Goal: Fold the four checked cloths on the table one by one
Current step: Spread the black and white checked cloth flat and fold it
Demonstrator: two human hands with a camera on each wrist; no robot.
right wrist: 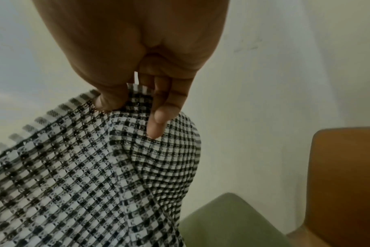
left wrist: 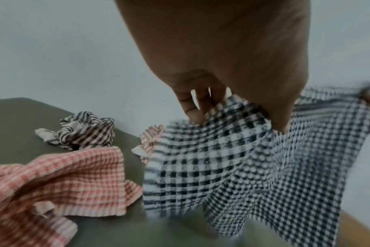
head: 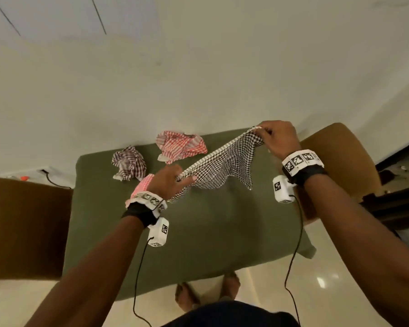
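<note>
A black-and-white checked cloth point(head: 224, 165) hangs stretched in the air above the green table point(head: 210, 232). My left hand point(head: 172, 180) pinches its near-left corner. My right hand point(head: 273, 135) pinches the far-right corner between thumb and fingers point(right wrist: 158, 120). In the left wrist view the same cloth point(left wrist: 232, 158) drapes down from my fingers point(left wrist: 196, 110). A red-and-white checked cloth point(head: 181, 146) lies crumpled at the table's far edge. A dark maroon checked cloth point(head: 128, 162) sits bunched to its left. Another pink checked cloth point(left wrist: 59, 177) lies under my left wrist.
A brown chair point(head: 335, 166) stands to the right of the table, and a dark brown one point(head: 26, 223) to the left. The wall point(head: 198, 79) runs right behind the table. My feet point(head: 208, 293) stand at the front edge, and wrist cables hang down.
</note>
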